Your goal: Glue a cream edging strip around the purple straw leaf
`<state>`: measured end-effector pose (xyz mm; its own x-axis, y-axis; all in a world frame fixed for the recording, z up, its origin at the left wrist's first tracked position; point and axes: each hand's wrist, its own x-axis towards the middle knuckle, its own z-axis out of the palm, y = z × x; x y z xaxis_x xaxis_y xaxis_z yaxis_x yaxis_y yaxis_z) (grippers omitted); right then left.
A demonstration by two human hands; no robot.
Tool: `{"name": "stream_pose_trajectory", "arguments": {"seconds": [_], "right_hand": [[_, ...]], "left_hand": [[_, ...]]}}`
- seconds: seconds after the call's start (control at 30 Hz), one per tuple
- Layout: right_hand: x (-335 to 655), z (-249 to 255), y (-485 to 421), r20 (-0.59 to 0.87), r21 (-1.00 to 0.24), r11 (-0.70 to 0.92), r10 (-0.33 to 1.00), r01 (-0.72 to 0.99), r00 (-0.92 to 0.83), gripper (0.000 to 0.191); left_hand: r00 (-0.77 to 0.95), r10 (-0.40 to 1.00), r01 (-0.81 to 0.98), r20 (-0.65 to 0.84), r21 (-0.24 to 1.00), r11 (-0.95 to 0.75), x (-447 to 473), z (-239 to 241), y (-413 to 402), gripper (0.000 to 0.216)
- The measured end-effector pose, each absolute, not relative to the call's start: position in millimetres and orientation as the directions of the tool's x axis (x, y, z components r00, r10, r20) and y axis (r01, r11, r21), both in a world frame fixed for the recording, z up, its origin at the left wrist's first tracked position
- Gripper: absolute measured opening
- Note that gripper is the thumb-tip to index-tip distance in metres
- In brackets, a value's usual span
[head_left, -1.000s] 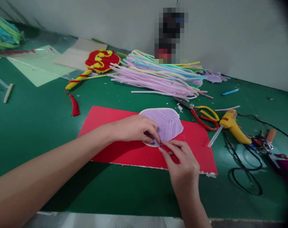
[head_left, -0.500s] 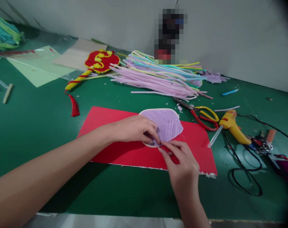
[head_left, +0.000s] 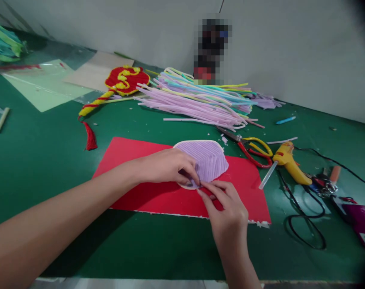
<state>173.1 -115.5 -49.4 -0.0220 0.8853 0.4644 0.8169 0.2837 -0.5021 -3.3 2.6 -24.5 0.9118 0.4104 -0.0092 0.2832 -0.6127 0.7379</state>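
Note:
A rounded panel (head_left: 214, 160) covered in rows of lilac pipe cleaner, with a pale rim, lies on a red board (head_left: 125, 160). My left hand (head_left: 176, 166) rests over its left side, thumb and index finger pinching a short lilac pipe cleaner end (head_left: 194, 184) at the lower edge. From the right, my right hand (head_left: 224, 200) meets it there, thumb and fingertips pinched together at the same end. What sits between the right fingertips is mostly hidden. The panel's lower left is covered by my left hand.
Behind the board lies a pile of pastel pipe cleaners (head_left: 194, 100). A red and yellow fan (head_left: 128, 80) with a tassel is at left. Scissors (head_left: 251, 150), a yellow glue gun (head_left: 290, 162) with its black cable (head_left: 290, 224), and keys (head_left: 328, 186) lie to the right.
The whole view has shifted slightly, with the things on the table appearing a little further left and lower. Both hands keep their pinch at the panel's lower edge.

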Motion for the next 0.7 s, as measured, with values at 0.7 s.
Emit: {"name": "stream_pose_trajectory", "arguments": {"seconds": [0.7], "right_hand": [[172.2, -47.9, -115.5, 0.454, -0.532, 0.282, 0.891, 0.799, -0.013, 0.014]], "left_hand": [[0.91, 0.414, 0.29, -0.017, 0.74, -0.607, -3.3, -24.7, 2.5, 0.019]]}}
